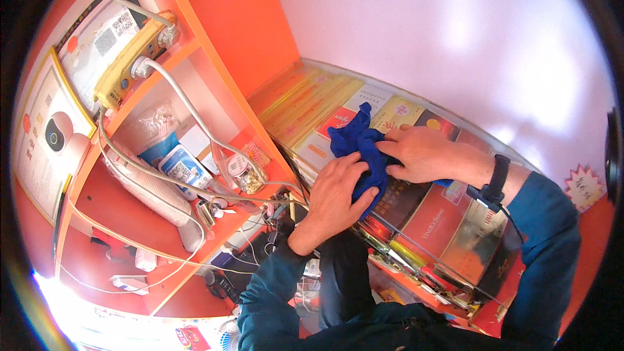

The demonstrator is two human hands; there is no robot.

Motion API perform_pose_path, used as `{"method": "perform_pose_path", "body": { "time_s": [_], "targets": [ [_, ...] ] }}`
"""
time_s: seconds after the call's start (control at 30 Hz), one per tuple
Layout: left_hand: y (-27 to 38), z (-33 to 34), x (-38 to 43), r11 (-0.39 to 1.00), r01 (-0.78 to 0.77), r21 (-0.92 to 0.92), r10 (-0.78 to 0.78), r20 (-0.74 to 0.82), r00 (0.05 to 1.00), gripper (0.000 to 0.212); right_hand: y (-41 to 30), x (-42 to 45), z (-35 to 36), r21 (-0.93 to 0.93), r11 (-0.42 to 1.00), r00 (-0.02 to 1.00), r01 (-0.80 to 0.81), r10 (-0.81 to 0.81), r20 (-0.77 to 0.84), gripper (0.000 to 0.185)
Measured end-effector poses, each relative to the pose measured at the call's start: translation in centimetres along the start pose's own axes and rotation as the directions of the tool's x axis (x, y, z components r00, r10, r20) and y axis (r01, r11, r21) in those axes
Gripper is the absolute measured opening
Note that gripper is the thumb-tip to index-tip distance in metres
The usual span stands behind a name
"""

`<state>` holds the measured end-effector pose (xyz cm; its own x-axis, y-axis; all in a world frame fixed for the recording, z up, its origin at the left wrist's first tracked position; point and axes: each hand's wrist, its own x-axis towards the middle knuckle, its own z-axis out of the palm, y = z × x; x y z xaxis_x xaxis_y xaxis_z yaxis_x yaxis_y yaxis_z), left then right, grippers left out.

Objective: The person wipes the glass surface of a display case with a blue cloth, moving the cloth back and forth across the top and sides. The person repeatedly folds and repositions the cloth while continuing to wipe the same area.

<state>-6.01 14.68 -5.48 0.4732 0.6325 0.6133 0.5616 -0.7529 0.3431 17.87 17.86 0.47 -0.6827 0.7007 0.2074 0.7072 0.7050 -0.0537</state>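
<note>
A crumpled blue cloth point(358, 139) lies bunched on the glass top of a display case point(438, 204), with cigarette cartons showing beneath the glass. My left hand point(336, 197) rests on the cloth's near left side, fingers spread and thumb on its lower end. From the right, my right hand point(419, 153) touches the cloth with its fingertips; whether they pinch the fabric is hard to tell. A small bit of blue also shows below the right wrist, which wears a black strap with a small cabled device.
Orange shelves point(219, 78) stand at the left, holding a yellow power strip point(136, 61) with white plugs, a plastic jar point(246, 173) and a roll of material point(146, 187). Loose cables hang near my left forearm. A pale wall point(414, 24) runs behind the case.
</note>
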Motion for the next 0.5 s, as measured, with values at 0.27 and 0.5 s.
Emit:
{"method": "perform_pose_path", "body": {
  "time_s": [0.27,0.5],
  "targets": [
    [-3.2,0.8,-0.4,0.983,0.077,-0.166,-0.112,-0.215,0.97,0.041,-0.3,5.5,0.6,0.163,0.985,0.995,0.046,-0.061,0.084,0.055],
    [-7.4,0.6,1.7,0.974,0.21,0.084,-0.178,-0.285,0.942,0.035,1.4,11.9,2.8,0.017,0.993,0.99,0.121,-0.122,0.076,0.061]
  ]
}}
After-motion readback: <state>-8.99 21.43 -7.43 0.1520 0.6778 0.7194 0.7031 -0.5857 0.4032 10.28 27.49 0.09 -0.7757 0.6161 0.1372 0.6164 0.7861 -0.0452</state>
